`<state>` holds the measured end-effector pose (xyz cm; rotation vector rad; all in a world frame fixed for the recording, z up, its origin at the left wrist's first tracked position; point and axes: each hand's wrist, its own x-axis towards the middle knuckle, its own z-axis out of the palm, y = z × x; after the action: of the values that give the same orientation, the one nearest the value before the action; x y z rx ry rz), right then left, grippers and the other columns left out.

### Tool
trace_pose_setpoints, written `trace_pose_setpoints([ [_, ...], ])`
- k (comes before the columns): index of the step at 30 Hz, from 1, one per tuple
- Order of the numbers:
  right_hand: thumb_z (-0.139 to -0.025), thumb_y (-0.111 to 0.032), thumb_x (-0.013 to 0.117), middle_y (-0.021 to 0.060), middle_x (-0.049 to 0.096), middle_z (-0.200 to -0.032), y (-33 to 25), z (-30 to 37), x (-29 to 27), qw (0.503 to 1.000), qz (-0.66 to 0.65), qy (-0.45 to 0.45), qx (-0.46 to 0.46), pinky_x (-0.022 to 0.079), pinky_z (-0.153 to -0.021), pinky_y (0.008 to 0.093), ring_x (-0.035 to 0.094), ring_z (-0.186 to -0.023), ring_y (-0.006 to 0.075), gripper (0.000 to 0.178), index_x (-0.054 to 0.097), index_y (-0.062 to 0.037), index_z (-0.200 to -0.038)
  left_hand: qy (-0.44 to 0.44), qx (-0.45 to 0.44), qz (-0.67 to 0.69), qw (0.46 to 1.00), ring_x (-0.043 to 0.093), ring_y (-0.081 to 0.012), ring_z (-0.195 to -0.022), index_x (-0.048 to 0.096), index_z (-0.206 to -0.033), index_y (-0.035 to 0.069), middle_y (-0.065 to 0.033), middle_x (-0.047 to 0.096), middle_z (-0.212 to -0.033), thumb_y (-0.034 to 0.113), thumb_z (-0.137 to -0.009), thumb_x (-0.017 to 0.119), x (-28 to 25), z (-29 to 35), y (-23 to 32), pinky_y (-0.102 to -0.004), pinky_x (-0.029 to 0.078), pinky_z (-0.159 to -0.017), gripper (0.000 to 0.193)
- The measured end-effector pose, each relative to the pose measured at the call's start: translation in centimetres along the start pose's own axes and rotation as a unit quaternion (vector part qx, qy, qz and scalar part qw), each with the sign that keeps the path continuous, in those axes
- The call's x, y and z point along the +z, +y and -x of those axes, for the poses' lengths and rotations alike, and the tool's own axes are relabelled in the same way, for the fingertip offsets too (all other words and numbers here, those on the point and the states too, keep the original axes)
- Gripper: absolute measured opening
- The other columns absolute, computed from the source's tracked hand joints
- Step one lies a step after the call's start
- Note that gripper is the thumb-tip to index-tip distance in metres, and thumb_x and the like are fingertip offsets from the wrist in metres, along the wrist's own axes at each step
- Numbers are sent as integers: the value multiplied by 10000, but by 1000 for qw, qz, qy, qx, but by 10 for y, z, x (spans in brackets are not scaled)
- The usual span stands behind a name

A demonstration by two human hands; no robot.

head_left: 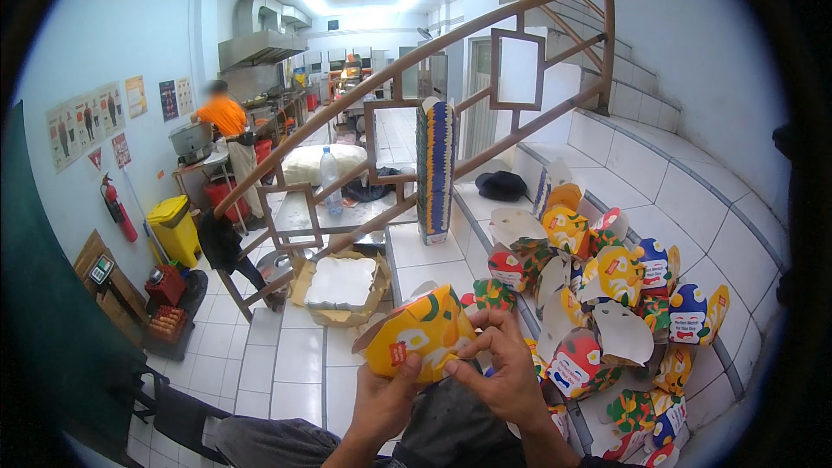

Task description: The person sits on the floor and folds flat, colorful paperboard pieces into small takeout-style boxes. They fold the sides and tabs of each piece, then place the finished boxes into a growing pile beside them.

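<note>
yellow printed carton box (422, 334) | half-folded, flap open | tilted | held above lap, beside stairs

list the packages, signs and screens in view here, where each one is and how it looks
Folded carton: held in left hand and right hand, yellow and orange.
Carton pile: white steps on the right, multicoloured.
Flat carton stack: upright by the railing, blue-yellow edges.
Wall posters: left wall, rectangular.

Gripping a yellow printed carton box (420, 332) from below with the left hand (381, 399), pinching its edge with the right hand (503, 373). Lying heaped just right on the white tiled stairs (693, 199): a pile of folded boxes (607, 295). Standing upright beyond, against the stair railing (485, 43): a stack of flat cartons (436, 169).
</note>
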<state>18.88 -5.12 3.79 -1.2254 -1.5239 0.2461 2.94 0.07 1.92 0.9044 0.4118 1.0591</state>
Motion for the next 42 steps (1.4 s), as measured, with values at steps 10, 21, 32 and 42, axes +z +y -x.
trace_pose_setpoints([
  [10,-774,-199,800,199,450,-1219,20,0,3,973,-212,-28,91,406,-1001,398,491,-1160,316,602,407,-75,-1213,-55,18,-68,996,573,-223,-1107,388,-1327,-13,-143,546,-1222,175,-941,614,-2,0,0,-354,509,-931,485],
  [21,-542,-416,902,245,245,-1463,43,1,-4,986,105,-124,-37,218,-1134,497,247,-1374,426,1207,204,-76,-1467,-89,50,-148,984,560,-210,-1134,429,-1317,-8,-127,552,-1209,105,-922,619,-16,-4,11,-330,458,-970,453],
  [32,-531,-437,925,227,277,-1446,52,13,1,979,-188,-24,78,252,-1123,431,325,-1340,355,1362,67,31,-1479,-52,211,-244,945,262,-345,-1391,174,-1480,17,-207,259,-1485,864,-693,463,-29,-24,-12,-440,207,-1145,1191],
  [42,-674,-547,796,269,182,-1494,43,17,19,992,5,-95,-87,186,-1129,501,210,-1384,419,1251,34,28,-1482,-38,127,-157,979,241,-282,-1407,104,-1513,37,-175,162,-1549,864,-762,313,-32,-13,-9,-398,210,-1143,1136],
])
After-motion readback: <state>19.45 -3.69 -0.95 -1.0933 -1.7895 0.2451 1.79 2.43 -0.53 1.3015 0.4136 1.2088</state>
